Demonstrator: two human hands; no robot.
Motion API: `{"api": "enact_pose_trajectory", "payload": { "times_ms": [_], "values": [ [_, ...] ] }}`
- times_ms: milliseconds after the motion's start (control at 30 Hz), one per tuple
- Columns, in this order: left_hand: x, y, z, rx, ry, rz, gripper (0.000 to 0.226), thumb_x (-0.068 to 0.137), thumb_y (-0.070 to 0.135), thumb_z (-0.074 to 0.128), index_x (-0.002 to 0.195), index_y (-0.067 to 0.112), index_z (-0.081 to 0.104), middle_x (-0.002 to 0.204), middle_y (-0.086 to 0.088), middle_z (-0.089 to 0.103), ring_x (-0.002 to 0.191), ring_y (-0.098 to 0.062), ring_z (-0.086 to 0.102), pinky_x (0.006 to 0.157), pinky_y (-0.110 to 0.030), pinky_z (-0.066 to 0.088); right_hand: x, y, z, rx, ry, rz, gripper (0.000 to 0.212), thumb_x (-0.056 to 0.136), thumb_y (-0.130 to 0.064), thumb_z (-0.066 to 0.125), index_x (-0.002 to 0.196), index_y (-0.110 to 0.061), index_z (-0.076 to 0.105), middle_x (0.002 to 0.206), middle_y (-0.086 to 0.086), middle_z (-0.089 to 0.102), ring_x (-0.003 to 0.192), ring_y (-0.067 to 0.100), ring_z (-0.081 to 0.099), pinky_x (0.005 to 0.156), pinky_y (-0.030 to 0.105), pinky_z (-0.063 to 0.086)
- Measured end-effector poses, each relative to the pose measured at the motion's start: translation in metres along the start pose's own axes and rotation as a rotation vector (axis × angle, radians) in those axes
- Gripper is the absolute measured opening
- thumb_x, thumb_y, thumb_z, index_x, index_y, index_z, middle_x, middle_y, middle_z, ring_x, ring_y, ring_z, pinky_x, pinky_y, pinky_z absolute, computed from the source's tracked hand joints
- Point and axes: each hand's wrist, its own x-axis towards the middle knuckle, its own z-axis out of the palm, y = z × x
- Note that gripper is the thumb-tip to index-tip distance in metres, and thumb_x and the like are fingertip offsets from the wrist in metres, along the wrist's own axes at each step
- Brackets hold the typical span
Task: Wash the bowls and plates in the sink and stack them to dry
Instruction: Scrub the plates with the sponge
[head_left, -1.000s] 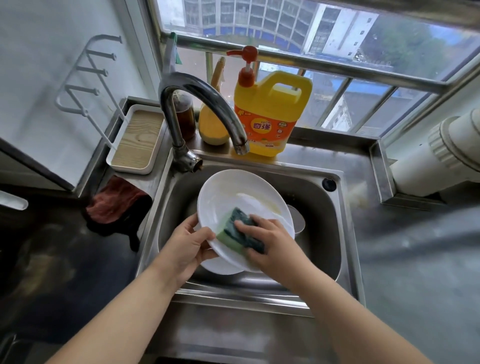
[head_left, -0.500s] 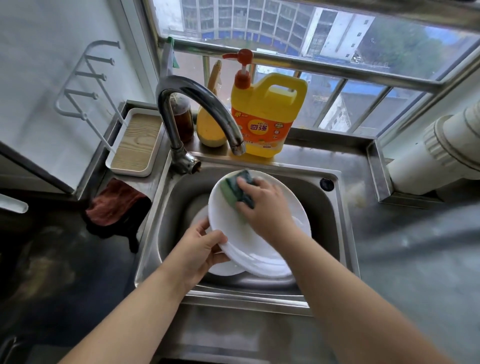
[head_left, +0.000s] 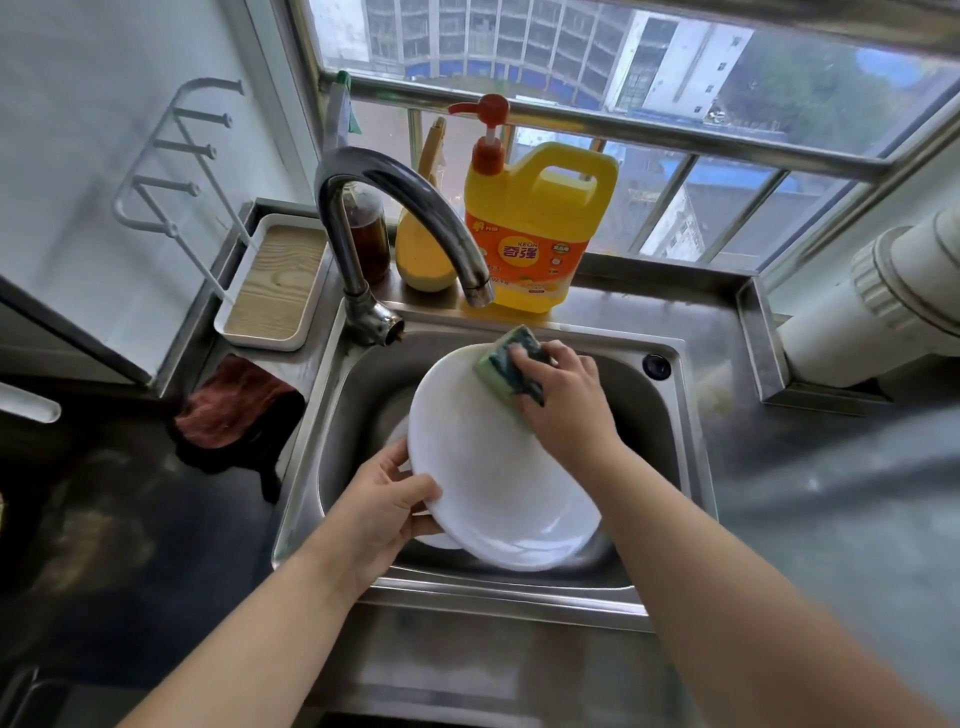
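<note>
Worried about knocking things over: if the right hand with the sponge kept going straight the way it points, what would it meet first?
Probably the faucet spout, just past the plate rim; depth is unclear, so the right hand and sponge might pass beneath it.

Sink (head_left: 670, 431): brushed stainless steel, satin sheen. Faucet (head_left: 395, 208): polished chrome-look metal, glossy, some dull spotting near spout. Plate (head_left: 483, 467): white, smooth, glossy, wet-looking. Sponge (head_left: 506, 364): green foam with darker rough scouring face. Detergent jug (head_left: 540, 228): glossy yellow plastic, red plastic pump. Tray (head_left: 275, 286): white rim, matt wood-grain base. Rag (head_left: 228, 410): reddish-brown cloth, matt. Tabletop (head_left: 805, 519): grey, dull metal.
</note>
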Motion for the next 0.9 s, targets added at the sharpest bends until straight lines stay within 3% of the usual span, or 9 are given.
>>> {"api": "enact_pose_trajectory", "payload": {
  "times_ms": [133,433,533,700,900],
  "values": [
    [0.002,0.000,-0.003,-0.036,0.025,0.000,0.052,0.085,-0.016,0.044,0.127,0.014,0.056,0.112,-0.017,0.062,0.087,-0.029,0.060,0.049,-0.024,0.052,-0.009,0.020,-0.002,-0.141,-0.040,0.041,0.054,0.093,-0.026,0.054,0.144,-0.035,0.039,0.151,0.003,0.030,0.129,0.028,0.029,0.108,0.039,0.027],
    [0.012,-0.008,-0.008,-0.122,0.137,-0.032,0.047,0.086,-0.014,0.046,0.124,0.010,0.056,0.113,-0.018,0.062,0.093,-0.031,0.062,0.053,-0.029,0.056,-0.030,0.036,-0.006,-0.297,-0.142,0.118,0.052,0.091,-0.031,0.055,0.141,-0.038,0.042,0.143,0.004,0.037,0.121,0.031,0.035,0.103,0.037,0.029],
    [0.017,-0.002,-0.011,-0.171,0.204,0.030,0.045,0.086,-0.014,0.046,0.116,0.016,0.060,0.109,-0.012,0.064,0.097,-0.029,0.062,0.055,-0.031,0.058,-0.041,0.039,-0.005,-0.265,-0.225,0.164,0.051,0.090,-0.035,0.056,0.140,-0.037,0.045,0.140,0.004,0.042,0.118,0.031,0.038,0.102,0.037,0.032],
    [0.020,0.007,-0.010,-0.261,0.265,0.132,0.047,0.087,-0.014,0.045,0.103,0.027,0.063,0.102,-0.002,0.067,0.094,-0.023,0.064,0.058,-0.028,0.059,-0.068,0.027,0.005,0.050,-0.259,0.246,0.053,0.087,-0.034,0.056,0.140,-0.029,0.048,0.124,0.003,0.056,0.111,0.026,0.045,0.098,0.034,0.040],
    [0.022,0.007,-0.001,-0.226,0.224,0.185,0.046,0.088,-0.013,0.045,0.107,0.025,0.063,0.105,-0.003,0.067,0.094,-0.022,0.064,0.060,-0.027,0.058,-0.080,-0.001,0.001,-0.045,-0.185,0.142,0.050,0.089,-0.037,0.054,0.138,-0.033,0.050,0.136,0.003,0.047,0.113,0.025,0.038,0.101,0.031,0.032]
  ]
}}
